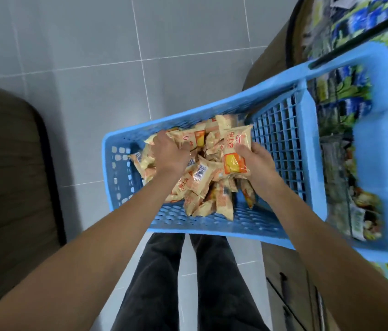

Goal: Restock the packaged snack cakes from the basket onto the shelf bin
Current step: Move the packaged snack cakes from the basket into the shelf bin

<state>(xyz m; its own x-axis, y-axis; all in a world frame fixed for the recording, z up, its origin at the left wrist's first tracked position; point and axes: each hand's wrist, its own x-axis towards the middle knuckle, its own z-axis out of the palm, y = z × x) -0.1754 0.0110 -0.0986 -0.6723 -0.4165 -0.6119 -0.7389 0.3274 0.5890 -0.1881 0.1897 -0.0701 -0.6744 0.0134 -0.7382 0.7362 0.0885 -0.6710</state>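
Gripping one snack cake packet, the right hand stood beside the blue basket wall; the left hand dug into the snack cake pile, fingers hidden. Open mesh lay right. Blurred shelf goods stayed unreadable.

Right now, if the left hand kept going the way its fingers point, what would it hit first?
Most likely the snack cake packets heaped in the blue basket: the left hand reaches down into the heap, fingertips among the wrappers. Whether it grips one is unclear.
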